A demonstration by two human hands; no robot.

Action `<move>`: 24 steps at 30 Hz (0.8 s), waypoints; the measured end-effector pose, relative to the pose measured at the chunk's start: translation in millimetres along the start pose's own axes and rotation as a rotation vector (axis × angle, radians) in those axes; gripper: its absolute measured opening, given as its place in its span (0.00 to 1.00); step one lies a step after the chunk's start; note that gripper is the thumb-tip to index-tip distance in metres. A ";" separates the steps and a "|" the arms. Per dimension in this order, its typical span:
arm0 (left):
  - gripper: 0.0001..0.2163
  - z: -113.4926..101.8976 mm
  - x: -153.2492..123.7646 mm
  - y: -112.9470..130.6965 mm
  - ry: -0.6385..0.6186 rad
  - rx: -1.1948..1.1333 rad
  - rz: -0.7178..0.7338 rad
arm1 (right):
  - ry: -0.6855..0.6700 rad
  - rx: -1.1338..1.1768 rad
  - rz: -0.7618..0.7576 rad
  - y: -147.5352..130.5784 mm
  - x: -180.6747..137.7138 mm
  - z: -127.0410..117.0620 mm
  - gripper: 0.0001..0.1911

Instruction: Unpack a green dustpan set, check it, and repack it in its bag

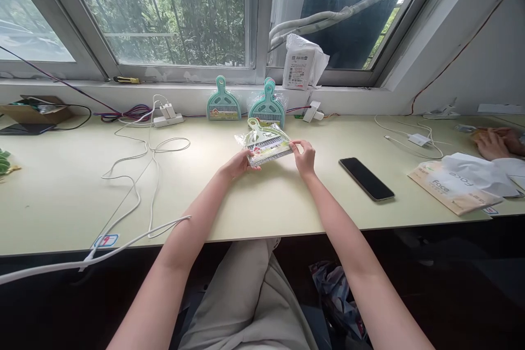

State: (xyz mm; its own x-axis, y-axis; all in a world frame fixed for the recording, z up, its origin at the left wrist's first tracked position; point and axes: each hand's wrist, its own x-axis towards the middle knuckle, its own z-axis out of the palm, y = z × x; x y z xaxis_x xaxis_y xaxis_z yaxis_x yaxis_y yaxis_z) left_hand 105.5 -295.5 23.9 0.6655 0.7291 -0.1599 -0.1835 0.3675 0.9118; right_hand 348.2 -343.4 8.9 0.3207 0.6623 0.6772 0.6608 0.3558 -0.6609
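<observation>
Three dustpan sets (pixel 266 143) — one held

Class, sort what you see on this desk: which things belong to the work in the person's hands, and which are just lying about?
In hand:
left hand and right hand, holding the wrapped brush-and-dustpan set
two more sets propped against the sill

Lying about:
phone
white cable
charger block
paper packet
white parcel
another person's hand

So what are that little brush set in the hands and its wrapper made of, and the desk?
The brush set looks like moulded plastic, pale green and smooth, with dark bristles. Its wrapper, held by the left hand and right hand, seems thin clear film: glossy and crinkled. The desk appears laminate, matte cream; what lies under it can't be told.
</observation>
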 end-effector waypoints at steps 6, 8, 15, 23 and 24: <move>0.19 4.4 -3.6 2.1 -0.077 0.029 -0.028 | 0.022 0.007 0.040 7.6 1.4 2.0 0.13; 0.20 4.0 -3.3 1.6 -0.090 0.044 -0.021 | 0.044 0.000 0.015 8.4 1.4 2.7 0.14; 0.25 2.6 -1.8 -1.7 -0.140 0.113 0.014 | 0.097 -0.022 -0.023 3.7 0.7 1.8 0.09; 0.26 4.5 -2.8 -1.2 -0.141 0.159 0.020 | 0.093 0.073 0.062 2.8 1.6 2.2 0.08; 0.26 4.9 -3.2 -1.0 -0.142 0.164 0.019 | 0.089 0.081 0.071 3.1 1.6 2.5 0.08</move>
State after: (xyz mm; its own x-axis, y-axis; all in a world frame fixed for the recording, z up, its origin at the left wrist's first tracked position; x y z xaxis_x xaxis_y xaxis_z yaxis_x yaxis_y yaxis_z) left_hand 107.1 -301.0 25.4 0.7602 0.6423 -0.0975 -0.0849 0.2470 0.9653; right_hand 349.0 -339.6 7.1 0.4260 0.6280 0.6513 0.5782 0.3647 -0.7299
